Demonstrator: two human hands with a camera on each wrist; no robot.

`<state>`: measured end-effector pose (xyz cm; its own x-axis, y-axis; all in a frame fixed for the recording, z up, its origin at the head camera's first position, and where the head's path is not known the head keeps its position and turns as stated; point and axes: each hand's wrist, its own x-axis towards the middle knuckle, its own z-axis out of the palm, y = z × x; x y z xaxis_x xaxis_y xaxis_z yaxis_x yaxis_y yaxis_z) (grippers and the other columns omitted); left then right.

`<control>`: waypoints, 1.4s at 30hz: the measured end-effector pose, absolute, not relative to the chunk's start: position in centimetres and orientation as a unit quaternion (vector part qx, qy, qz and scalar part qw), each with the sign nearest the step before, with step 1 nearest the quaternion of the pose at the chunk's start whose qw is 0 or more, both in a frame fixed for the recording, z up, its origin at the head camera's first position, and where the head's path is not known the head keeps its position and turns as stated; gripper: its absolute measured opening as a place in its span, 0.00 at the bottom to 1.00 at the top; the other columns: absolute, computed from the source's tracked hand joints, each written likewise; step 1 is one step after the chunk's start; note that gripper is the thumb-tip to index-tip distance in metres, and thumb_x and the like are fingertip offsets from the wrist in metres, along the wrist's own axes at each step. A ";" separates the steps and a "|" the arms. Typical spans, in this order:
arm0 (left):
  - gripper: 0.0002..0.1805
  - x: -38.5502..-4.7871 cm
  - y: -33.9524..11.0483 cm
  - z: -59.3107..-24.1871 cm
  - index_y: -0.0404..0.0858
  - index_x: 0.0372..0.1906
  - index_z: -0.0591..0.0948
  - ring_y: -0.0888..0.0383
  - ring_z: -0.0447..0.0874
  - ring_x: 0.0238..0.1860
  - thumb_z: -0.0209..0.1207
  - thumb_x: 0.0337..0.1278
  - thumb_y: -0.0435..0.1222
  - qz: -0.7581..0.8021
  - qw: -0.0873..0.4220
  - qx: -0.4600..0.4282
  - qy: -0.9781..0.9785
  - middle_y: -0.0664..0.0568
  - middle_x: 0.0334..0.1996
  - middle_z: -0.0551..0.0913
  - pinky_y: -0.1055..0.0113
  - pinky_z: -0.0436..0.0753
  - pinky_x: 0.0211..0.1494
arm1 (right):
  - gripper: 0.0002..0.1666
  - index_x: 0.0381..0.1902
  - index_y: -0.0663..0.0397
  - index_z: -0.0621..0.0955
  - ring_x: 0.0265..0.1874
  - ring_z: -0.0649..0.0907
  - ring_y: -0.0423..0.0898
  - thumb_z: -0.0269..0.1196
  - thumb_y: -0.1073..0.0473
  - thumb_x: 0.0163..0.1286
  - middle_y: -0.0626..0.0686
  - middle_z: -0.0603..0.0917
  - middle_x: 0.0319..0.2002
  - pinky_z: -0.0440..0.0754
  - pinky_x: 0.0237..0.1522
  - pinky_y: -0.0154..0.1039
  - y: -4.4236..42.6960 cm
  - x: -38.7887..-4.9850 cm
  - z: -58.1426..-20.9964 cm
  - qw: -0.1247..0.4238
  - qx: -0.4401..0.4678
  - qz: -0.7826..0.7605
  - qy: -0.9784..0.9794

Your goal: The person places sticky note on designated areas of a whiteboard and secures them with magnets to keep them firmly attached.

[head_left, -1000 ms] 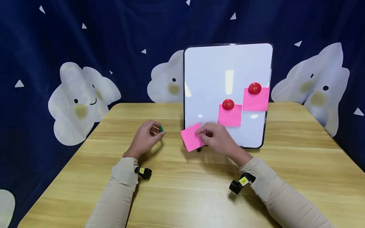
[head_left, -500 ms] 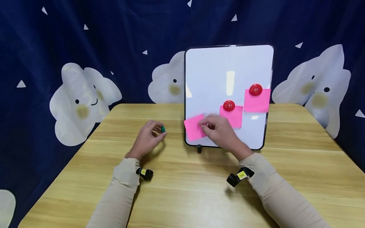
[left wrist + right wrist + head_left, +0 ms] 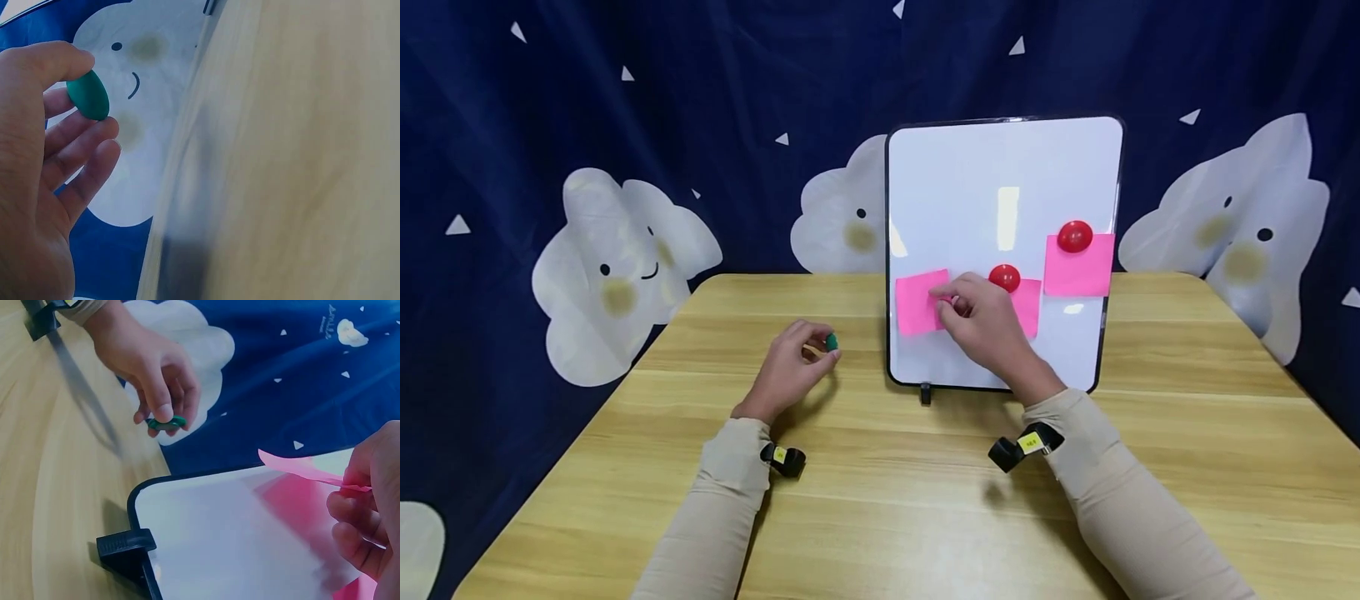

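Note:
In the head view my right hand [image 3: 985, 325] pinches a pink sticky note [image 3: 917, 304] by its right edge, in front of the lower left of the whiteboard [image 3: 955, 200]. The right wrist view shows this note [image 3: 306, 470] standing off the board, its pink reflection below. My left hand [image 3: 786, 371] pinches a green round magnet [image 3: 89, 95] between thumb and fingers, left of the board. A second pink note [image 3: 1028, 308], partly behind my right hand, hangs under a red magnet [image 3: 1004, 278]. Farther right, a third pink note [image 3: 1078, 267] hangs under another red magnet [image 3: 1075, 237].
The whiteboard stands upright on the wooden table [image 3: 865, 517], on a black foot [image 3: 125, 547]. Behind the table hangs a dark blue curtain [image 3: 737, 75] with clouds and triangles. A small black camera sits on each wrist.
My right hand has lifted the pink note up and slightly right, from the board's lower left corner, and turned it nearly straight. My left hand with the green magnet has barely moved.

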<state>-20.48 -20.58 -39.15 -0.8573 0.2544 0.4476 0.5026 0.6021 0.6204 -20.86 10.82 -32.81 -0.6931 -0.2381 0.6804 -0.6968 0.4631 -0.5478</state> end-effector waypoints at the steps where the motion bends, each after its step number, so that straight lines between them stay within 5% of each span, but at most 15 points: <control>1: 0.17 -20.5 -20.6 -39.1 0.38 0.54 0.81 0.59 0.81 0.42 0.66 0.63 0.40 -0.391 0.159 -0.214 -0.881 0.54 0.43 0.79 0.64 0.83 0.43 | 0.12 0.45 0.61 0.88 0.25 0.74 0.44 0.63 0.70 0.66 0.52 0.82 0.34 0.72 0.24 0.32 10.8 -20.9 -32.8 0.268 0.285 0.431 -0.813; 22: 0.17 -20.9 -20.2 -39.2 0.38 0.55 0.82 0.58 0.80 0.46 0.66 0.62 0.34 -0.419 0.242 -0.203 -0.852 0.51 0.48 0.77 0.58 0.85 0.44 | 0.25 0.56 0.69 0.82 0.33 0.78 0.48 0.70 0.70 0.60 0.60 0.78 0.41 0.83 0.33 0.41 10.9 -21.9 -32.3 0.304 0.290 0.334 -0.844; 32: 0.17 -20.9 -20.5 -39.1 0.37 0.55 0.82 0.56 0.80 0.46 0.67 0.61 0.33 -0.418 0.244 -0.199 -0.852 0.50 0.48 0.77 0.55 0.85 0.43 | 0.24 0.58 0.72 0.80 0.30 0.73 0.48 0.64 0.71 0.64 0.59 0.73 0.35 0.74 0.26 0.39 10.6 -21.9 -32.0 0.331 0.296 0.326 -0.835; 42: 0.18 -21.0 -20.3 -39.0 0.37 0.56 0.82 0.56 0.80 0.47 0.67 0.62 0.34 -0.404 0.238 -0.207 -0.859 0.50 0.48 0.77 0.58 0.85 0.42 | 0.27 0.62 0.67 0.79 0.27 0.73 0.48 0.66 0.68 0.64 0.59 0.73 0.36 0.76 0.26 0.39 10.1 -22.0 -31.6 0.301 0.262 0.294 -0.869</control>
<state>-21.05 -20.31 -39.02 -0.8018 0.1630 0.5749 0.5467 0.5887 0.5955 -21.98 10.07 -31.62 -0.6820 -0.2778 0.6765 -0.6313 0.6907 -0.3528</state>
